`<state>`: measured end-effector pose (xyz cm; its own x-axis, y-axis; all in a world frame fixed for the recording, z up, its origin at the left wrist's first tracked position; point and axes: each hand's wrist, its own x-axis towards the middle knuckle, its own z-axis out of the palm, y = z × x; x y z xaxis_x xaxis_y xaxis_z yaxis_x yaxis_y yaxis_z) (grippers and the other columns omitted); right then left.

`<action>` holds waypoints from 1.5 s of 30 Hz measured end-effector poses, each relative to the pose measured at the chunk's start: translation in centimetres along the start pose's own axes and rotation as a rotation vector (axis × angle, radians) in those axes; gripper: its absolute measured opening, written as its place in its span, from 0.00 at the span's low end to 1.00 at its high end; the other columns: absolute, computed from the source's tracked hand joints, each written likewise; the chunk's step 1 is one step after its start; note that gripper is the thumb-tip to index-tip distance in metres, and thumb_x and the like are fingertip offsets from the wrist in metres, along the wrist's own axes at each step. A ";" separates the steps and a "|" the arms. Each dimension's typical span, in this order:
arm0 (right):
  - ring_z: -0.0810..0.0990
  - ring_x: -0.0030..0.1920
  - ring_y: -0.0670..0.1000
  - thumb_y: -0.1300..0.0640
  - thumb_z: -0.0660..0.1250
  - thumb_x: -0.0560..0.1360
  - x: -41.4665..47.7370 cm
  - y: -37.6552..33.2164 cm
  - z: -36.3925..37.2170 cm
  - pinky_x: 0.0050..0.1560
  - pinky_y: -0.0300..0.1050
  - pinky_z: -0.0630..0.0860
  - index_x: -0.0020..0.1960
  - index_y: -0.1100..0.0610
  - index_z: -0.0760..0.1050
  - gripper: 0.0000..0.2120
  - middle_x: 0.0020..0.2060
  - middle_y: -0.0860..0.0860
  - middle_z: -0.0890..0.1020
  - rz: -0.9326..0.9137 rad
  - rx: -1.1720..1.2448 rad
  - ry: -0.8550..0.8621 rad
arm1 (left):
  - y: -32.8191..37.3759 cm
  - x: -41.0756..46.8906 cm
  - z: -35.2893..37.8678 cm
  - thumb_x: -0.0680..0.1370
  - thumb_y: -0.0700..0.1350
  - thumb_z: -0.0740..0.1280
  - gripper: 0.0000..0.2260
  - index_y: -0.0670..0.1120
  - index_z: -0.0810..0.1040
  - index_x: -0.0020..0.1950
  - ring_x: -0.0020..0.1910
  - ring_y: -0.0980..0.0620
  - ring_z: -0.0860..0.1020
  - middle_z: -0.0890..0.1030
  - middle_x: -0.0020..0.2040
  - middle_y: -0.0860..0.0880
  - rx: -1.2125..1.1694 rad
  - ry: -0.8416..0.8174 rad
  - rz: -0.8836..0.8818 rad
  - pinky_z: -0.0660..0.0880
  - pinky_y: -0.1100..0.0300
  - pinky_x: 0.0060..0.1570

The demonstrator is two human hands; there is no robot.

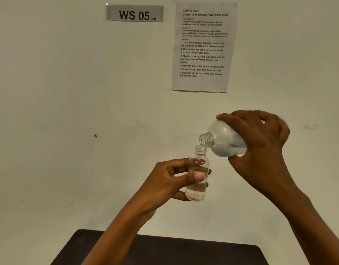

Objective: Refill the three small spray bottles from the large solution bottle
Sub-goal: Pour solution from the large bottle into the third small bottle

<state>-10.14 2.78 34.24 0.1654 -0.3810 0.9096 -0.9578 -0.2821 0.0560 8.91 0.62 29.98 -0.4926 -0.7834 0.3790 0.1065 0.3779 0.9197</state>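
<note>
Pouring at centre right of the frame, my right hand [260, 142] gripping the tilted large solution bottle [225, 141], its mouth just above the small bottle [197, 176] pinched upright in my left hand [170, 180], dark bench [165, 249] at the bottom.

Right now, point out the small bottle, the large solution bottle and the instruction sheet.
small bottle [196, 189]: head view, clear lower body.
large solution bottle [225, 140]: head view, body just behind the neck.
instruction sheet [203, 46]: head view, middle of the printed text.
</note>
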 end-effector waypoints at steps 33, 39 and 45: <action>0.63 0.59 0.55 0.67 0.76 0.57 -0.1 0.1 0.1 0.57 0.45 0.53 0.62 0.46 0.67 0.38 0.56 0.51 0.76 -0.008 -0.007 0.005 | 0.1 0.1 0.1 0.66 0.50 0.69 0.14 0.56 0.78 0.51 0.46 0.52 0.84 0.85 0.47 0.56 -0.004 -0.020 0.011 0.80 0.60 0.38; 0.63 0.59 0.55 0.67 0.76 0.57 -0.1 0.1 0.0 0.57 0.44 0.53 0.62 0.46 0.68 0.38 0.56 0.52 0.76 -0.006 -0.009 0.005 | 0.0 0.1 0.1 0.66 0.50 0.69 0.15 0.56 0.79 0.52 0.46 0.52 0.84 0.85 0.49 0.55 -0.009 -0.017 0.009 0.80 0.60 0.38; 0.63 0.59 0.55 0.67 0.75 0.57 0.0 0.1 -0.1 0.58 0.44 0.53 0.62 0.46 0.67 0.38 0.56 0.51 0.76 -0.006 -0.013 0.009 | 0.0 0.2 0.1 0.66 0.50 0.69 0.16 0.54 0.79 0.54 0.48 0.51 0.84 0.84 0.52 0.52 -0.001 -0.014 0.004 0.81 0.58 0.41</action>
<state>-10.31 2.84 34.26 0.1692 -0.3710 0.9131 -0.9597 -0.2729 0.0670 8.75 0.54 30.04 -0.5045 -0.7746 0.3814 0.1099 0.3806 0.9182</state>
